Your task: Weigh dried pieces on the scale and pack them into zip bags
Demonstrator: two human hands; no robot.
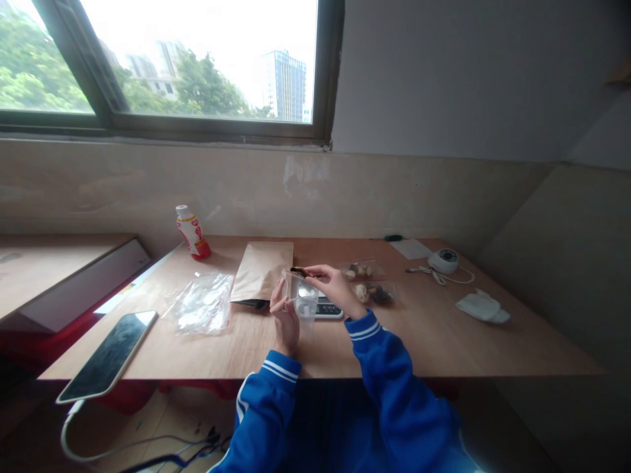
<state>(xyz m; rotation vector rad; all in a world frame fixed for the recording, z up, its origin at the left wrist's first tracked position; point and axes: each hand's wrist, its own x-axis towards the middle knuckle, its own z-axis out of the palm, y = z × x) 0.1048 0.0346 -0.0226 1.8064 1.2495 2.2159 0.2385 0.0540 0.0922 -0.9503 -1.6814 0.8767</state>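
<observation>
My left hand is closed on the edge of a clear plastic bag, which hangs upright in front of the kitchen scale. At the bag's mouth, my right hand pinches a dark piece that looks dried; its exact kind I cannot make out. Part of the scale is hidden behind the bag and my hands. A brown paper pouch lies just left of my hands. To the right lie two filled clear bags, the nearer bag holding pale and dark pieces.
Empty plastic bags lie left of the pouch, with a red-and-white bottle behind. A phone on a cable overhangs the front edge. At right are a white camera-like device, a crumpled white cloth and paper.
</observation>
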